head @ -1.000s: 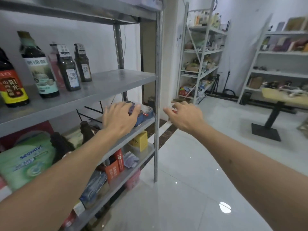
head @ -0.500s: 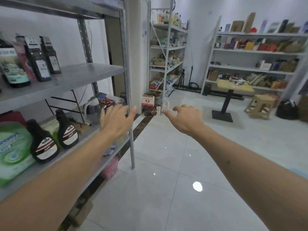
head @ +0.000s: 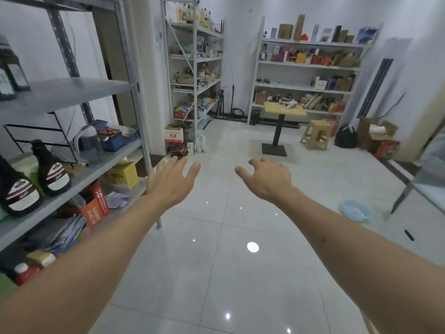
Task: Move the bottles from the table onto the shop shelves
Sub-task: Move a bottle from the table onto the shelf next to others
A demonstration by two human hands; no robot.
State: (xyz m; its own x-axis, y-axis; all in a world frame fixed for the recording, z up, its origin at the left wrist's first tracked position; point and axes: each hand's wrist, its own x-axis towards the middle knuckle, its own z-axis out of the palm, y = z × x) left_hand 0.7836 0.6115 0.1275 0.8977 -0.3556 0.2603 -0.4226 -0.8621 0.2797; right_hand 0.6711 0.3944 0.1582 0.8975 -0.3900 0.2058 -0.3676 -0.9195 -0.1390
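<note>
Both arms reach out over the white tiled floor. My left hand [head: 172, 180] is spread with straight fingers and holds nothing, just right of the grey metal shelf unit [head: 72, 92]. My right hand [head: 266, 178] hangs with loosely bent fingers, also holding nothing. Two dark squeeze bottles [head: 51, 171] with brown-and-white labels stand on the middle shelf at the left. Dark glass bottles [head: 12, 73] show at the left edge of the upper shelf. A metal table [head: 419, 174] is partly visible at the right edge.
A yellow box [head: 124, 173] and red cartons sit on the lower shelf. White racks [head: 195, 59] full of goods line the far wall. A small wooden-top table [head: 284, 109], a stool [head: 316, 135], bags and boxes stand beyond. A blue basin [head: 356, 209] lies on the floor at right.
The view has swung right, away from the grey shelf toward the room. Both hands have stayed out in front and come off the shelf; the left fingers spread wider.
</note>
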